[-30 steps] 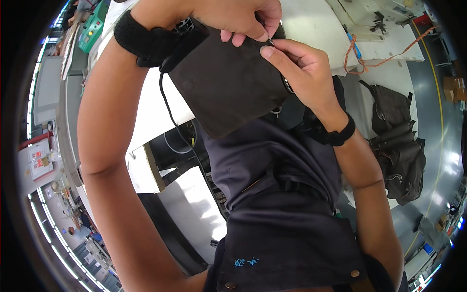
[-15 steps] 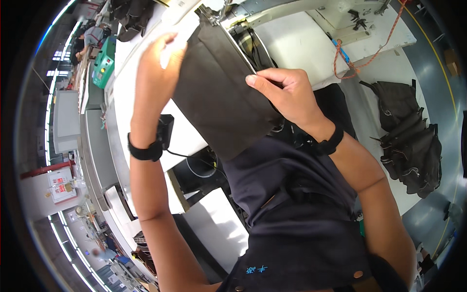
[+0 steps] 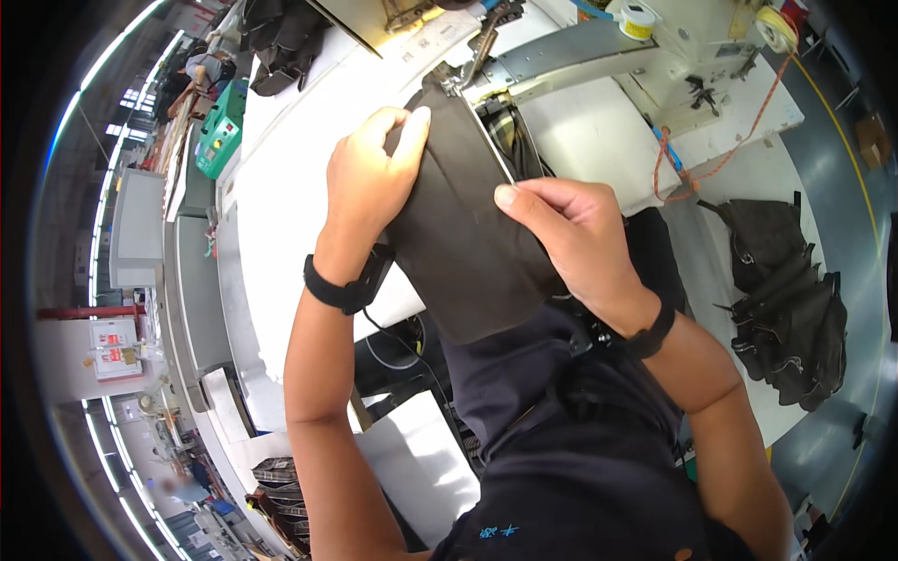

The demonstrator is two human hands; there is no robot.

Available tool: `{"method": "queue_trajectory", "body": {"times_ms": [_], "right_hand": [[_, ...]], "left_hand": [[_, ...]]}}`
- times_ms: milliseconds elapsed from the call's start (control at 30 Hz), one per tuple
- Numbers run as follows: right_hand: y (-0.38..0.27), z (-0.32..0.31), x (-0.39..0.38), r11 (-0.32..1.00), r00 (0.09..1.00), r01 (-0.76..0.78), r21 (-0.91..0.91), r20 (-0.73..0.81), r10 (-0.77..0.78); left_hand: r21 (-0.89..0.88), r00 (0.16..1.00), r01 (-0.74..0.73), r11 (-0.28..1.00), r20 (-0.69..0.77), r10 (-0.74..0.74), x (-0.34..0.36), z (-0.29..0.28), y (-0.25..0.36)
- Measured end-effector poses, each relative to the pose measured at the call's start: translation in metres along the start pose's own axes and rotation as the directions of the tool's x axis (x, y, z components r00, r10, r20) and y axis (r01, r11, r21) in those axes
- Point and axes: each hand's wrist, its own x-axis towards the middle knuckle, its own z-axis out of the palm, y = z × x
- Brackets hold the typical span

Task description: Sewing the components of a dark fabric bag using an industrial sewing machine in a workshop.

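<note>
Dark fabric panel (image 3: 468, 243) lies over the white sewing table (image 3: 281, 206); left hand (image 3: 369, 182) grips its left edge, right hand (image 3: 571, 234) pinches its right edge, hands apart.

A green box (image 3: 221, 140) sits on the white table (image 3: 281, 187); dark garments (image 3: 790, 290), possibly trousers, lie right.

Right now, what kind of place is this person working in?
Probably a sewing workshop or clothing factory. Both hands hold a dark fabric piece at a sewing machine, thread spools stand on top, and a pile of dark sewn pieces lies on the white table.
</note>
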Motion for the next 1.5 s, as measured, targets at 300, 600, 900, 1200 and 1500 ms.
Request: {"method": "queue_trajectory", "body": {"times_ms": [300, 600, 900, 1200, 1500], "right_hand": [[0.002, -0.003, -0.001, 0.990, 0.990, -0.133, 0.050, -0.030, 0.135], [-0.013, 0.000, 0.001, 0.987, 0.988, -0.152, -0.043, -0.048, 0.150], [-0.017, -0.001, 0.003, 0.983, 0.984, -0.175, -0.052, -0.033, 0.174], [-0.004, 0.004, 0.026, 0.971, 0.972, -0.229, 0.069, -0.041, 0.232], [0.004, 0.014, 0.052, 0.959, 0.967, -0.239, 0.151, -0.047, 0.249]], "left_hand": [[-0.156, 0.988, -0.095, 0.983, 0.105, 0.113, 0.005, -0.011, 0.002], [-0.255, 0.980, 0.014, 0.967, 0.197, 0.038, 0.009, -0.015, 0.000], [-0.266, 0.972, 0.061, 0.962, 0.235, 0.003, 0.008, -0.016, 0.001], [-0.234, 0.979, -0.068, 0.970, 0.171, 0.110, 0.031, -0.004, -0.023], [-0.195, 0.983, -0.043, 0.980, 0.169, 0.077, 0.057, 0.000, -0.041]]}}
